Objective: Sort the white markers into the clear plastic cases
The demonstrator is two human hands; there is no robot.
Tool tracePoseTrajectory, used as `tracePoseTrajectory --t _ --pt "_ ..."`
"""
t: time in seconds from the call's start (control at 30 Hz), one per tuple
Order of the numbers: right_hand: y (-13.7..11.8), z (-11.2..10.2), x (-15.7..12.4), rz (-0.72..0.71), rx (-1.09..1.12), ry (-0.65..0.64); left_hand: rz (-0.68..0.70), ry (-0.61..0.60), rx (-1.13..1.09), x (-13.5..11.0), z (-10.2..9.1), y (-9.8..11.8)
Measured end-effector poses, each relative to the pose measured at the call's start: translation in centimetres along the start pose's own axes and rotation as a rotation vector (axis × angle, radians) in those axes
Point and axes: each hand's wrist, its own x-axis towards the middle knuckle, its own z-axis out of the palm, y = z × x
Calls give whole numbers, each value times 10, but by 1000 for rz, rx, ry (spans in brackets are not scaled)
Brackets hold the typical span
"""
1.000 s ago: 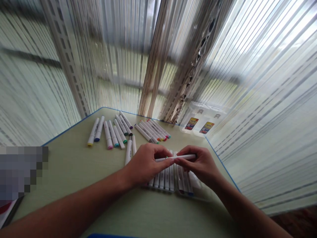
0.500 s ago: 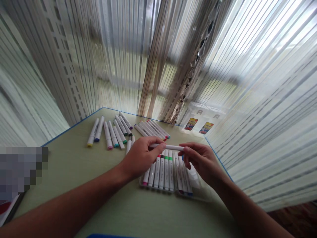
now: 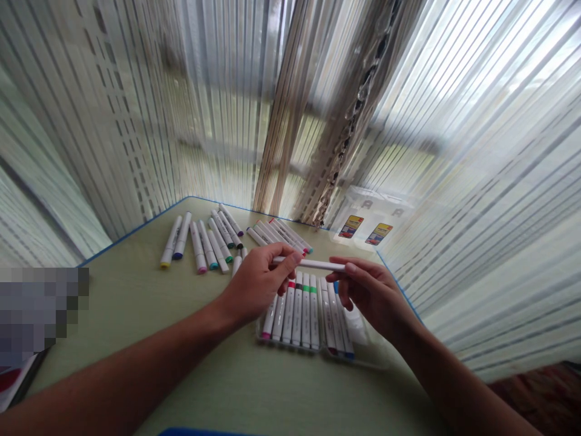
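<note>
A white marker [image 3: 321,264] lies level between my two hands, above a clear plastic case [image 3: 290,346]. My left hand [image 3: 263,278] pinches its left end between thumb and fingers. At the other end, my right hand [image 3: 365,284] closes thumb and fingers on it. Several white markers [image 3: 297,318] stand side by side in the case's left section, some with red, black or green bands. The right section holds a few more markers [image 3: 334,321], one with a blue end. My hands hide the case's upper edge.
Loose markers [image 3: 200,247] with coloured caps lie on the green table [image 3: 149,309] at the left, and another group [image 3: 281,235] lies at the back. A clear lid with labels [image 3: 364,218] leans against string curtains [image 3: 236,121]. A blurred object [image 3: 40,315] sits at the left edge.
My right hand has slid slightly to the right along the marker, and more of the marker shows between the hands. My left hand is slightly higher.
</note>
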Motion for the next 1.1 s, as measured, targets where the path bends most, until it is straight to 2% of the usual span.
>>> tracePoseTrajectory --t 0.2,0.4,0.53,0.67,0.87,1.1 --pt "2 0 1 -10 -81 68 -16 -8 -14 -1 1 0" --pt "1 -2 4 -56 -60 149 9 41 -88 1 0 0" --pt "1 -3 6 -56 -44 183 -27 56 -171 2 0 0" --pt "2 -5 7 -42 -24 185 -35 38 -213 1 0 1" --pt "1 -5 7 -32 -40 183 -12 28 -110 0 -1 4" --pt "1 -2 5 -25 -57 161 -27 23 -91 -1 0 3"
